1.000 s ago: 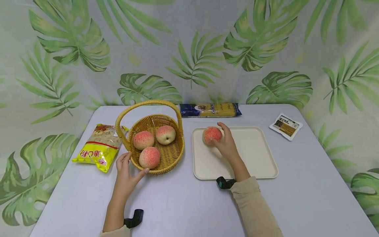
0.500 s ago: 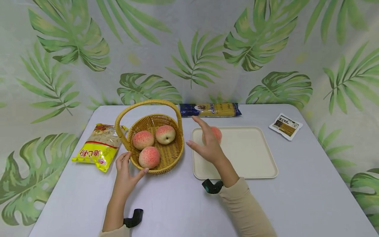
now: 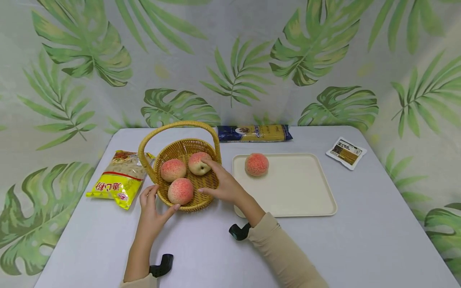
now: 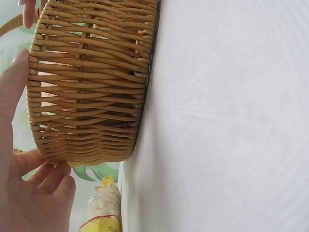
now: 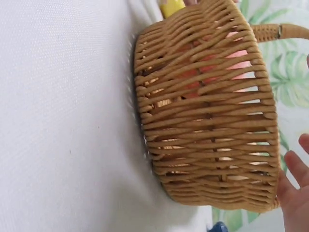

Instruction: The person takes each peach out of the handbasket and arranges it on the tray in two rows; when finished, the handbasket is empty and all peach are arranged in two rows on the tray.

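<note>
A wicker basket (image 3: pixel 197 207) with an arched handle holds a left peach (image 3: pixel 173 170), a front peach (image 3: pixel 181 191) and a back right peach (image 3: pixel 198 163). My left hand (image 3: pixel 153 216) grips its front left rim; the left wrist view shows the thumb at the rim and bent fingers against the woven side (image 4: pixel 91 96). Over the right rim reaches my right hand (image 3: pixel 227 185), fingers and thumb spread, fingertips by the back right peach. Whether they touch it is unclear. Another peach (image 3: pixel 257 164) sits at the back left of a cream tray (image 3: pixel 288 192).
Left of the basket lies a yellow food bag (image 3: pixel 119 180). A long blue and yellow pasta packet (image 3: pixel 255 133) lies along the back edge. Right of the tray is a small white and brown packet (image 3: pixel 346 153). A leaf-patterned cloth (image 3: pixel 237 76) hangs behind the table.
My right hand has let go of the peach on the tray and moved left over the basket. My left hand stays at the basket rim.
</note>
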{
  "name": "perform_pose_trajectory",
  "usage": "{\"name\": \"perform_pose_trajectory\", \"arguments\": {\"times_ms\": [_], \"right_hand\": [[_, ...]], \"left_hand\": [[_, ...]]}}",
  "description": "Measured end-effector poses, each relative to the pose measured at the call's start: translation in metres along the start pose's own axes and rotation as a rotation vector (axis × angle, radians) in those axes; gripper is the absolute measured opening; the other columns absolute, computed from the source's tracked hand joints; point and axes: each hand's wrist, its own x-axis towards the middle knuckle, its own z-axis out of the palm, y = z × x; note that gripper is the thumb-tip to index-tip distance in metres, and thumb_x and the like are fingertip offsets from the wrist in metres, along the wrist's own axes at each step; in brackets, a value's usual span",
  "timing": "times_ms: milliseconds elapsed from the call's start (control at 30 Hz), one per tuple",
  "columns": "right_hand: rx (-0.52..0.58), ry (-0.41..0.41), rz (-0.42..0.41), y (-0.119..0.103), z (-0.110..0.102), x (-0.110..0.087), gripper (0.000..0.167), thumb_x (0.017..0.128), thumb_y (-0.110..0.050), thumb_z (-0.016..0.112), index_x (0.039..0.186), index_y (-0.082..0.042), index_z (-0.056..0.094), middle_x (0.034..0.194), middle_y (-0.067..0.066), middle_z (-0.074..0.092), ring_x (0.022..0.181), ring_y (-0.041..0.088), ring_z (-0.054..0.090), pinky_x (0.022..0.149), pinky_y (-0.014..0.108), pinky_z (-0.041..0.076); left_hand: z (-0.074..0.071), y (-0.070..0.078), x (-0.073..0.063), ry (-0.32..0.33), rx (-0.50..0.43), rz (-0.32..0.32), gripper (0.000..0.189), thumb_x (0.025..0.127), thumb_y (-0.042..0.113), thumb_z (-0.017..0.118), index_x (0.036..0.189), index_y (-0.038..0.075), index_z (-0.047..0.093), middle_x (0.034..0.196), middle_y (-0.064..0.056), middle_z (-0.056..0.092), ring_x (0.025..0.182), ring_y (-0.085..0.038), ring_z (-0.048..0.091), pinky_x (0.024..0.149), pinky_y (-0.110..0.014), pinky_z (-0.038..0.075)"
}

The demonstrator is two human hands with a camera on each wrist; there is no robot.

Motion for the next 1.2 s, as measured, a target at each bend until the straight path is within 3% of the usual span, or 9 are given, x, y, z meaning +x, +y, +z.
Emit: {"name": "perform_pose_trajectory", "arguments": {"times_ms": [333,733,1200], "right_hand": [[-0.041,-0.077,-0.008,0.002,0.010,0.011,0.085,0.072,-0.034,0.075,0.140,-0.012,0.028,0.140,0.004,0.033,0.127,0.017,0.030,0.102,0.037,0.030],[-0.048,-0.226,0.044,-0.003,0.009,0.026,0.088,0.071,-0.030,0.076,0.141,-0.012,0.026,0.141,0.003,0.032,0.128,0.013,0.029,0.104,0.030,0.026],[-0.089,-0.348,0.040,-0.005,0.016,0.039,0.078,0.075,-0.028,0.073,0.140,-0.014,0.031,0.141,-0.001,0.032,0.128,0.010,0.027,0.104,0.025,0.025]], "left_hand": [[0.001,-0.001,0.000,0.006,-0.001,0.015,0.088,0.073,0.031,0.075,0.137,-0.003,0.024,0.135,-0.018,0.014,0.123,-0.037,0.026,0.099,-0.053,0.029],[0.001,-0.001,0.000,0.004,-0.002,0.027,0.088,0.073,0.030,0.075,0.136,-0.004,0.024,0.135,-0.018,0.013,0.123,-0.037,0.026,0.099,-0.053,0.029],[0.000,-0.002,0.000,-0.011,-0.016,0.027,0.090,0.073,0.030,0.075,0.137,-0.004,0.022,0.136,-0.018,0.012,0.124,-0.038,0.025,0.099,-0.052,0.028]]}}
